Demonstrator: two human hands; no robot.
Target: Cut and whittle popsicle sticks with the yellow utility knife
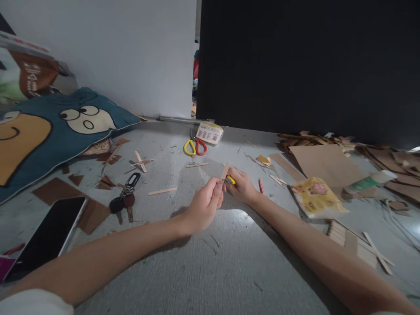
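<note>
Over the middle of the table (183, 271), my two hands meet. My left hand (204, 201) is closed, fingers pinching a wooden craft stick (226, 169) that points up and away. Wrapped in my closed right hand (244, 186) is a small yellow cutter knife (231, 180), held against the stick near the left fingertips. The right fingers and the blade are partly hidden. Beyond the hands lie scissors (201, 148) with one yellow and one red handle. Loose craft sticks (162, 191) rest to the left, and a red patterned stick-like piece (261, 186) is just right of my right hand.
At left are a blue cartoon pillow (108, 116), a phone (52, 232), keys (126, 203) and brown cardboard scraps (54, 190). Right are a yellow tissue pack (316, 197), a glue stick (370, 181), cardboard (318, 159) and bundled sticks (351, 243). A black panel (308, 65) stands behind.
</note>
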